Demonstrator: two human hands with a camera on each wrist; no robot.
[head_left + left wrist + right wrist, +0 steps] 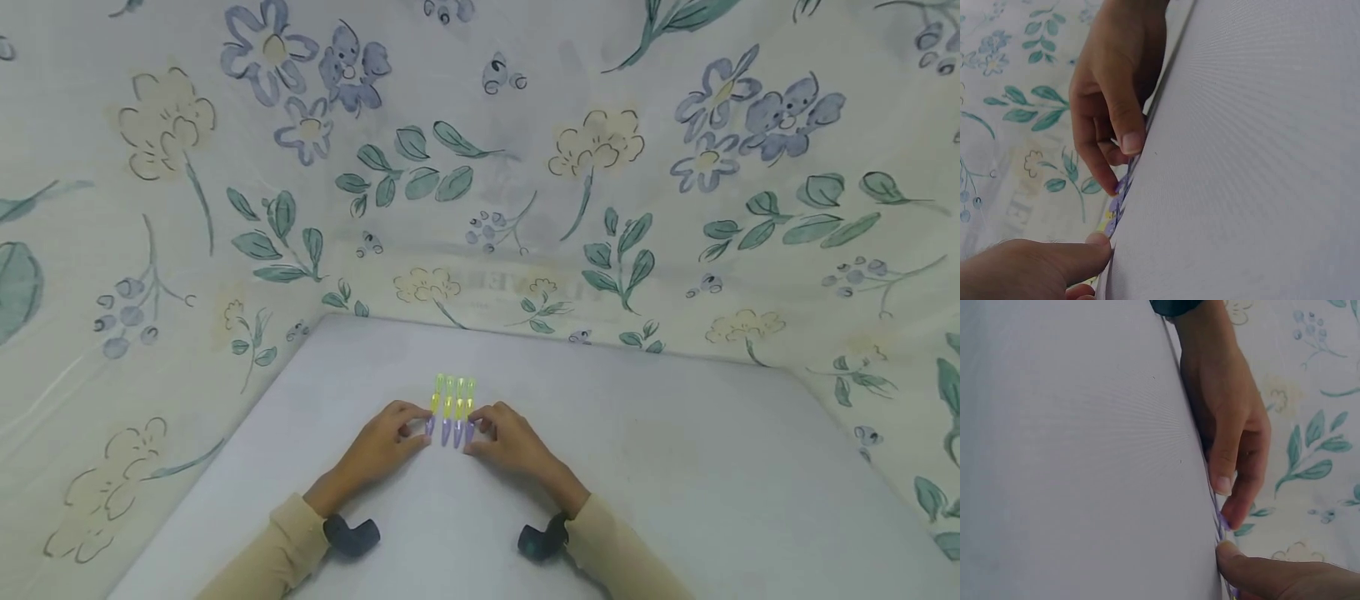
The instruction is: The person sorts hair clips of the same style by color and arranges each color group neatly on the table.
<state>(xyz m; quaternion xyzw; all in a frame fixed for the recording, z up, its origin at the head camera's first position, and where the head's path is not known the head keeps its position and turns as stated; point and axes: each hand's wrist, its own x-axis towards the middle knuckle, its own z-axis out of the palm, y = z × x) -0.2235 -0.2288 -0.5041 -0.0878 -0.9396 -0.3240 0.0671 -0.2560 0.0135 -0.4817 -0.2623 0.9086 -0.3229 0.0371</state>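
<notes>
Small glossy tapered pieces lie in three rows on the white table: green pieces [450, 385] at the far side, yellow pieces [448, 407] in the middle, purple pieces [446, 433] nearest me. My left hand [386, 440] pinches the leftmost purple piece [430, 427] lengthwise between forefinger and thumb. At the opposite end of that row, my right hand [512, 439] has its forefinger and thumb on the two ends of the rightmost purple piece [470, 430]. Both wrist views look low along the tabletop, so the pieces overlap there and are mostly covered by the fingers.
The white table [675, 467] runs back to a wall [525, 192] hung with flower-patterned sheeting, which also closes off the left and right sides. A dark wrist camera [352, 536] sits on the left wrist, another wrist camera [543, 539] on the right.
</notes>
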